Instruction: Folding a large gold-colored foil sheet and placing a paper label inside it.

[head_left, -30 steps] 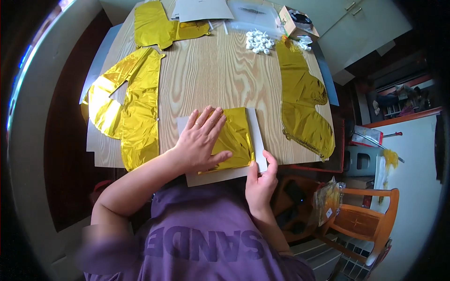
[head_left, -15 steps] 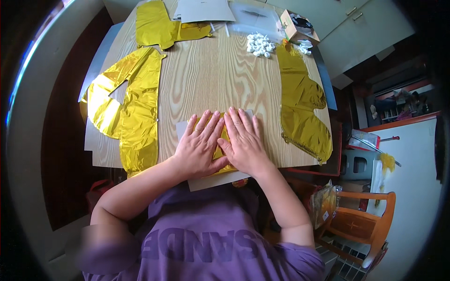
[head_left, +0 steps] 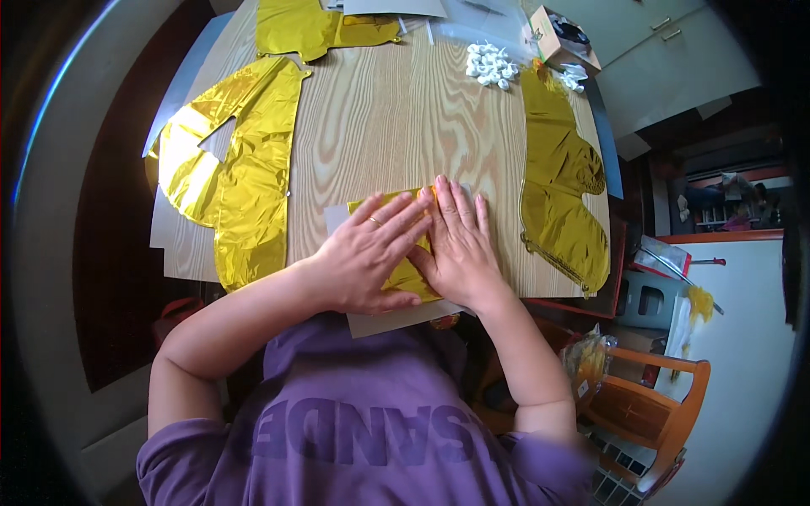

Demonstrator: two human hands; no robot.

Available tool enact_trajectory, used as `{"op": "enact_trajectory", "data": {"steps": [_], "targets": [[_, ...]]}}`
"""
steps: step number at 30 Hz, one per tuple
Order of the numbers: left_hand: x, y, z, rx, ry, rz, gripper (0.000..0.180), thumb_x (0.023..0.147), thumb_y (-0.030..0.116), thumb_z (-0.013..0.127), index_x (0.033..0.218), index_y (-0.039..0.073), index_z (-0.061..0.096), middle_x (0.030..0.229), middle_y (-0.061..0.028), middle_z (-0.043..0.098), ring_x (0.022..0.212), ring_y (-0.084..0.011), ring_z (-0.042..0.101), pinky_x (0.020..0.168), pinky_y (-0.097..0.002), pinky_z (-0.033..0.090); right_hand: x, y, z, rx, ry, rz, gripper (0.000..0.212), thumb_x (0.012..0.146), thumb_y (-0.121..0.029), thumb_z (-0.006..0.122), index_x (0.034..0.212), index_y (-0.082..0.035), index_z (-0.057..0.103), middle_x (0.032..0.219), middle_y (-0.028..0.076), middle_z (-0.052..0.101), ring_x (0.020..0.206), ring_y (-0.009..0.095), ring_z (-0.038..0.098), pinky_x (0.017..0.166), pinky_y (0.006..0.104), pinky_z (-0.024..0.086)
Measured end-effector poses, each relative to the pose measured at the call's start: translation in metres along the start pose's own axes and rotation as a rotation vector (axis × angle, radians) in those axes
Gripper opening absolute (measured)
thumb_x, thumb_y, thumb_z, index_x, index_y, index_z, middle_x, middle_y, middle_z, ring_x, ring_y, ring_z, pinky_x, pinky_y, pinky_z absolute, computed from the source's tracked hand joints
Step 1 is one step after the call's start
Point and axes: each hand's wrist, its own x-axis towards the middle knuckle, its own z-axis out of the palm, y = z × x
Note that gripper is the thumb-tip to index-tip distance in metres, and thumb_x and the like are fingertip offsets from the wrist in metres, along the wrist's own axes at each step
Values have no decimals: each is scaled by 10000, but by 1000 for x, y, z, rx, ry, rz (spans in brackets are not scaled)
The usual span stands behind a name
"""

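Note:
Close to the table's near edge, a folded gold foil balloon [head_left: 407, 278] lies on a grey-white card [head_left: 384, 323]. My right hand [head_left: 460, 244] rests flat on the folded foil's right side with its fingers stretched out. Over its left part is my left hand [head_left: 363, 257], fingers extended and a ring on one of them; its fingertips come close to the right hand's fingers. Whether the left palm touches the foil cannot be told. Both hands hide much of the foil and card beneath them.
Flat gold foil balloons lie at the left [head_left: 253, 185], the right [head_left: 557, 181] and the far left [head_left: 291, 29] of the wooden table [head_left: 371, 126]. Farther back are a pile of small white pieces [head_left: 491, 66], a clear plastic sheet [head_left: 481, 25] and an open box [head_left: 561, 38]. A wooden chair [head_left: 629, 405] stands at right.
My left hand has turned and shifted across the foil, baring more gold at its upper left and between the hands. My right hand stays flat on the foil. The whole view has shifted slightly.

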Motion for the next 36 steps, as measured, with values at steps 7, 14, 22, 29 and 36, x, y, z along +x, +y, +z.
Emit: {"op": "enact_trajectory", "data": {"steps": [7, 14, 22, 29, 36], "targets": [[-8, -27, -2, 54, -15, 116, 1013, 904, 710, 523, 1557, -28, 290, 1625, -226, 286, 1529, -385, 226, 1250, -529, 135, 4, 0, 5, -5, 42, 36, 810, 993, -500, 526, 1582, -13, 260, 1649, 239, 212, 1535, 394, 196, 1222, 614, 96], [12, -12, -2, 92, 59, 133, 972, 923, 699, 495, 1540, -34, 328, 1618, -229, 300, 1522, -376, 245, 1248, -526, 145, 14, 0, 7, -32, 56, 150, 783, 1010, -493, 481, 1583, -11, 254, 1644, 248, 225, 1537, 384, 198, 1224, 603, 93], [-47, 20, 3, 115, -127, 88, 973, 860, 598, 627, 1578, 33, 296, 1637, -184, 292, 1531, -318, 265, 1237, -511, 198, 14, -1, 6, -33, 65, 144, 757, 1015, -465, 476, 1584, -14, 260, 1637, 250, 245, 1529, 388, 220, 1221, 607, 111], [-82, 27, -17, -2, -130, -7, 845, 899, 543, 638, 1521, 24, 396, 1562, -178, 414, 1477, -330, 365, 1216, -535, 232, 14, -2, 2, -50, 42, 140, 775, 1010, -478, 481, 1587, -14, 252, 1637, 261, 235, 1521, 411, 224, 1220, 607, 118], [30, 21, -4, -71, 296, -131, 809, 967, 548, 547, 1495, -46, 396, 1524, -254, 429, 1456, -402, 365, 1206, -552, 231, 10, 2, 7, -95, 58, 109, 812, 981, -491, 510, 1591, -23, 248, 1648, 257, 205, 1524, 413, 217, 1223, 607, 102]]}}
